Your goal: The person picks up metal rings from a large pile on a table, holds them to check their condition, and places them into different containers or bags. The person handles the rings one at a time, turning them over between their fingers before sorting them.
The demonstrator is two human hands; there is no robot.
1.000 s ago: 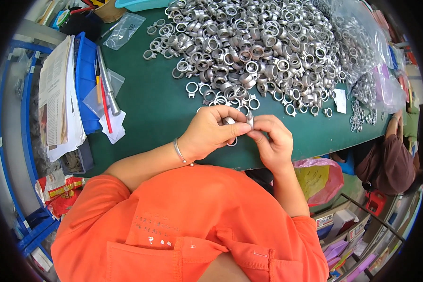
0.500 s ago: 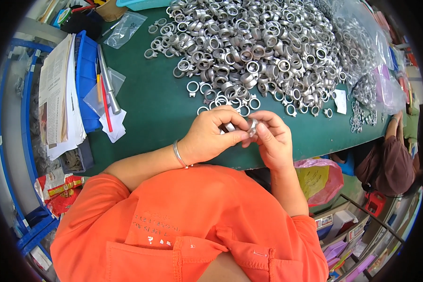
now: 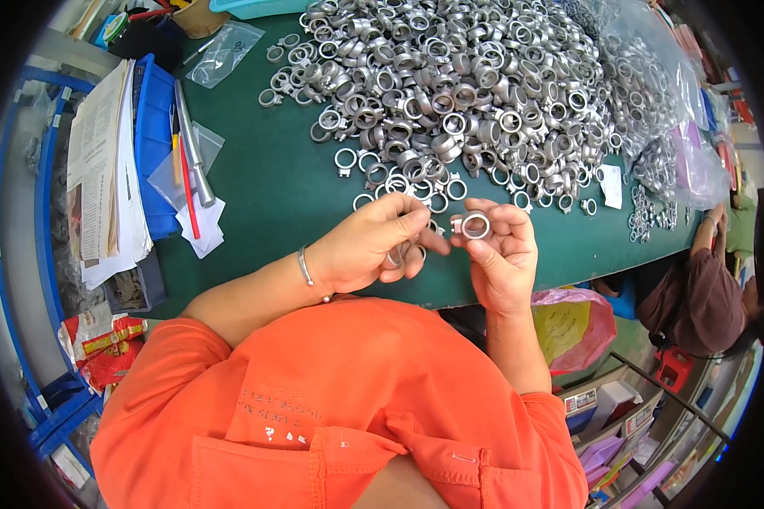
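Note:
My right hand (image 3: 502,254) pinches a silver metal ring (image 3: 476,215) between thumb and fingers, its round opening facing me and a small lug pointing left. Beside it, my left hand (image 3: 373,246) has its fingers curled around a few more metal rings (image 3: 396,256), partly hidden by the fingers. A gap separates the two hands, which are above the near part of the green table (image 3: 263,246). Just beyond them lie several loose rings at the edge of a large heap of metal rings (image 3: 475,93).
At left stand a blue bin (image 3: 155,144) with papers (image 3: 110,170), a metal rod (image 3: 193,144) and a red pen (image 3: 188,191). A clear plastic bag (image 3: 645,85) holds more rings at the right. A pink bag (image 3: 586,327) hangs below the table edge. Another person (image 3: 696,297) sits far right.
My hands have drawn apart. The ring in my right hand has turned to show its opening, and my left thumb and forefinger have come away from it.

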